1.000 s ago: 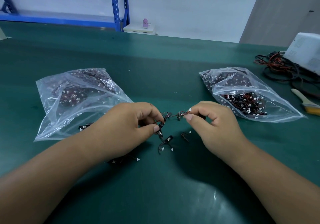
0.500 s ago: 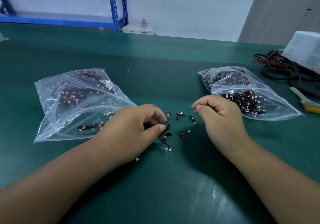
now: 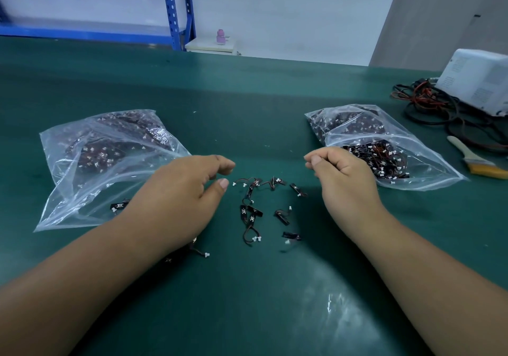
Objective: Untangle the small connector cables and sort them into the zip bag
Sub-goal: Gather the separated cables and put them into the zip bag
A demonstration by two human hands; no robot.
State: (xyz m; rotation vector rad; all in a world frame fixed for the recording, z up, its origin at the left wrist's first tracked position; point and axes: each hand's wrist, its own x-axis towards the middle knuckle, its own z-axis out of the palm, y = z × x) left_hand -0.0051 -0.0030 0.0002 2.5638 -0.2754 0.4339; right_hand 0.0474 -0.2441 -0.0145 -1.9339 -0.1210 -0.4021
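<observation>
Several small black connector cables (image 3: 255,210) with white plugs lie scattered on the green mat between my hands. My left hand (image 3: 178,199) hovers just left of them, thumb and fingers loosely apart, holding nothing. My right hand (image 3: 346,179) is raised to their right with the fingers curled in and the thumb against the forefinger; I see nothing in it. A clear zip bag (image 3: 90,163) full of cables lies on the left, partly under my left hand. A second zip bag (image 3: 384,146) lies on the right, behind my right hand. One more cable (image 3: 202,252) sticks out from under my left wrist.
A paintbrush (image 3: 475,160) lies at the right edge, beside a tangle of red and black wires (image 3: 439,108) and a white device (image 3: 478,78). A blue shelf frame (image 3: 176,12) and a pink bottle (image 3: 220,36) stand beyond the table's far edge.
Both hands let go of the tangled cables and moved apart. The cables now lie spread loose on the mat, and my left fingers have opened.
</observation>
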